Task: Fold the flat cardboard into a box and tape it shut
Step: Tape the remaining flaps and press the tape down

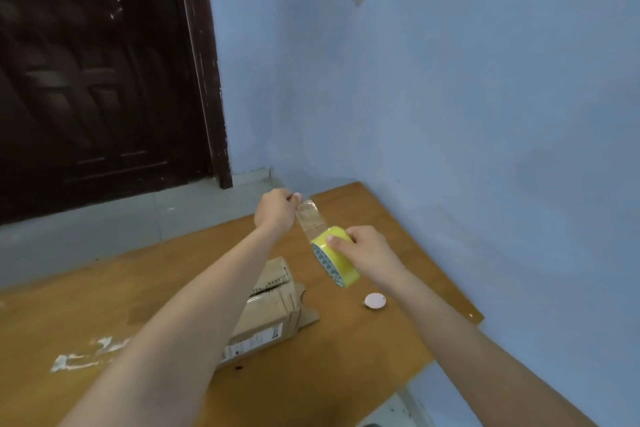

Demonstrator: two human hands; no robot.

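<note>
Both arms extended, hands raised above the table. Right hand grips the yellow tape roll, thumb on its outer face. Left hand pinches the free end of the clear tape strip, pulled taut between the hands. Cardboard box lies on the table under the left forearm, top seam gapped. Small pink disc beside it. Table's right edge runs along the blue wall.

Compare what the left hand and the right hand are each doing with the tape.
The left hand pinches the free end of the clear tape strip; the right hand grips the yellow tape roll. The left hand is farther from the camera, the right hand nearer. Both are raised above the brown cardboard box on the wooden table.
</note>
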